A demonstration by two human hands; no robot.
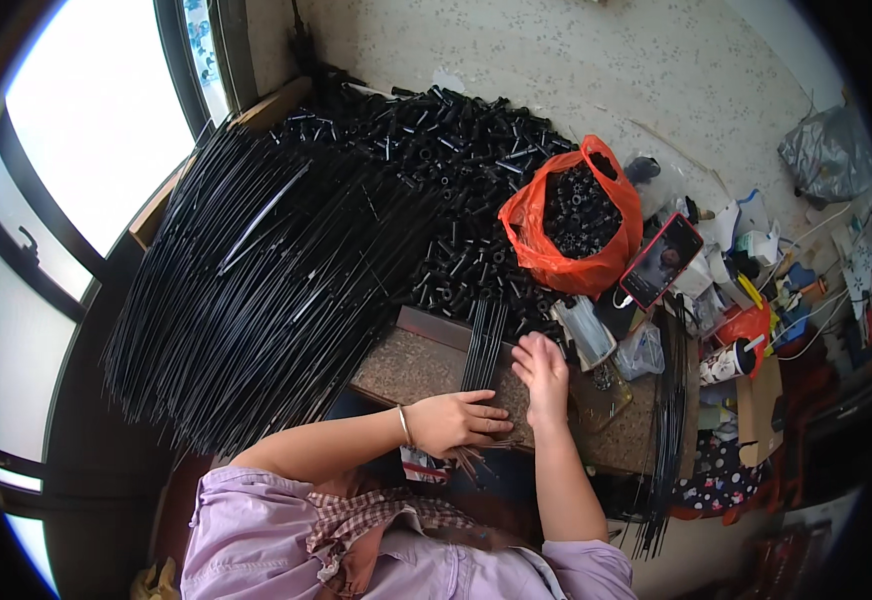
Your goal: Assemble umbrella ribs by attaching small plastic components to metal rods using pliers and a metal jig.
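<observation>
My left hand [451, 424] lies across a small bundle of thin black rods [484, 345], its fingers over their near part. Their near ends poke out below the palm, and their far ends reach over a low metal strip [436, 327] into a heap of short black tubular parts [456, 265]. What the underside of this hand grips is hidden. Just right of the bundle, my right hand [544, 378] is raised edge-on with its fingers stretched and nothing seen in it. Both hands are over a brown worktop [406, 368].
A large pile of long black rods [256, 290] fills the left. An orange plastic bag [526, 235] of small black parts stands behind my right hand. Rightward are a propped phone [662, 260], a clear box [586, 330], more rods [668, 420] and a patterned cup [724, 364].
</observation>
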